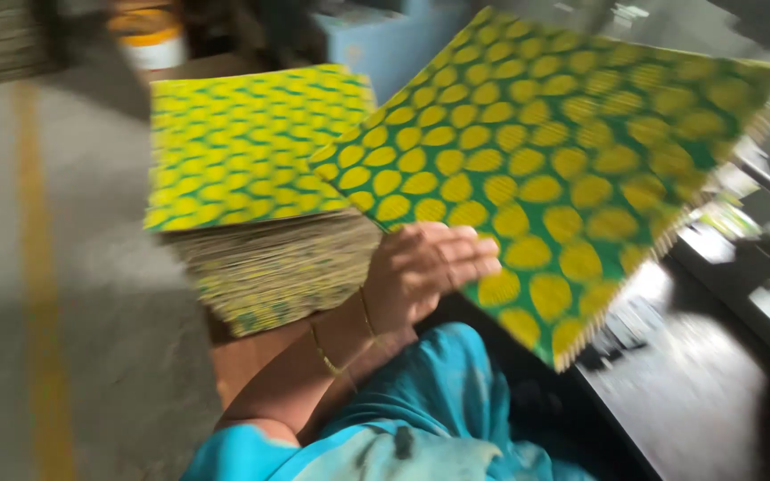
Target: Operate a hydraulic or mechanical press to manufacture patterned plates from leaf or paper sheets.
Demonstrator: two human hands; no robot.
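We see one hand (pixel 425 272), which one we cannot tell, closed on a green sheet (pixel 563 169) with yellow dots, beside a tall stack (pixel 256 178).

Grey concrete floor (pixel 91 294), worn yellow line (pixel 39 267) painted down its left side. White bucket with yellow lid (pixel 149 37) at the back, pale blue cabinet (pixel 376 40) beside it. Dark glossy machine surface (pixel 697 383) right. Dim, blurred.
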